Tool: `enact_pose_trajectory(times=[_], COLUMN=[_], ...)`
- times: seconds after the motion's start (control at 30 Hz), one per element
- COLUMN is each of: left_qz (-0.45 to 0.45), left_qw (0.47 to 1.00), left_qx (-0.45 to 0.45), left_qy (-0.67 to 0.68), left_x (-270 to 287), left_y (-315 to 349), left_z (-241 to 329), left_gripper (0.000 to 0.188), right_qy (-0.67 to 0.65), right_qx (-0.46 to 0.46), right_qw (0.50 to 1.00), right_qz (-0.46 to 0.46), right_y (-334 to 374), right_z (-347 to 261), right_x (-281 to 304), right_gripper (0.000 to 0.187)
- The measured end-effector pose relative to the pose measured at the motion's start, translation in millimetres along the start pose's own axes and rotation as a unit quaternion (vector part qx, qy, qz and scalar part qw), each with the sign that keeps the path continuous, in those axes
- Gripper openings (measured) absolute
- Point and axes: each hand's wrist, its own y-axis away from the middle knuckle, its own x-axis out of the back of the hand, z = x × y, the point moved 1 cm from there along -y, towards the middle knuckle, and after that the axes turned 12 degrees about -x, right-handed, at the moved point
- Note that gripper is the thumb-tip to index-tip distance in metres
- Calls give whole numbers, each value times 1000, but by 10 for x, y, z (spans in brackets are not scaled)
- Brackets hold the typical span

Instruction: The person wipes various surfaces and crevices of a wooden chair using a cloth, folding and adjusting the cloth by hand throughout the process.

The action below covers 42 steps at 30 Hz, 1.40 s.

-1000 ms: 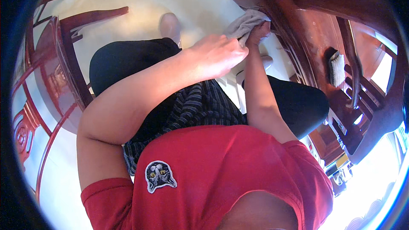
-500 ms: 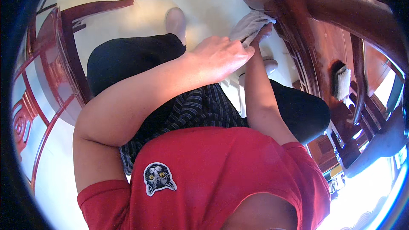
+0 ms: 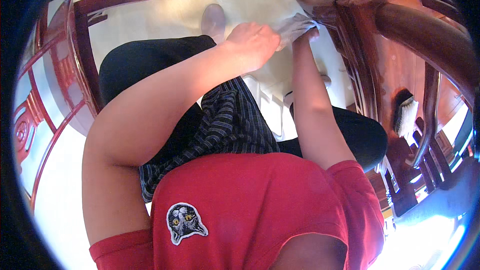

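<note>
A grey cloth (image 3: 295,27) stretches in a bunched strip between my two hands. My left hand (image 3: 254,45) is closed, fingers curled round the cloth's left end. My right hand (image 3: 307,35) grips the other end beside the dark wooden chair (image 3: 345,30) on the right; its fingers are partly hidden by the cloth. The far tip of the cloth lies close to the chair's wood, and I cannot tell whether they touch.
A brush with pale bristles (image 3: 407,115) rests on the right-hand chair. Another reddish-brown wooden chair (image 3: 85,60) stands at the left. Below my hands, between my knees, is a white plastic-looking object (image 3: 267,105), partly covered by a striped dark cloth (image 3: 230,120) on my lap.
My left hand has moved left and away from my right hand, and the cloth has become a narrower strip between them. The whole view has shifted slightly.
</note>
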Motion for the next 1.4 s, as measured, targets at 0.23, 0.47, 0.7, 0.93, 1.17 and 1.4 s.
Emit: enact_pose_trajectory(times=[0.23, 0.47, 0.7, 0.93, 1.17, 1.4], left_qz=[-9, 5, 27, 77, 24, 23], left_qw=[999, 997, 998, 993, 997, 998], left_qx=[34, 24, -46, -88, -70, 5], left_qy=[-38, -69, -18, -21, -28, -53], left_x=[41, -53, -45, -38, -45, -59], left_y=[-35, 84, 47, 41, 129, 120], left_z=[-2, -49, 120, 218, 77, -42], left_gripper=[19, 15, 17, 15, 16, 20], right_qy=[-86, 96, -125, -137, 17, 86], right_qx=[93, 228, 147, 96, 168, 187], right_qw=[992, 958, 980, 986, 951, 921], right_qz=[17, 143, 54, 28, 260, 330], right_y=[-132, 382, 1013, 612, 629, 545], right_z=[-155, -441, -69, -193, -281, -394], right_x=[62, 664, 1720, 1445, 954, 880], right_gripper=[24, 20, 13, 15, 6, 10])
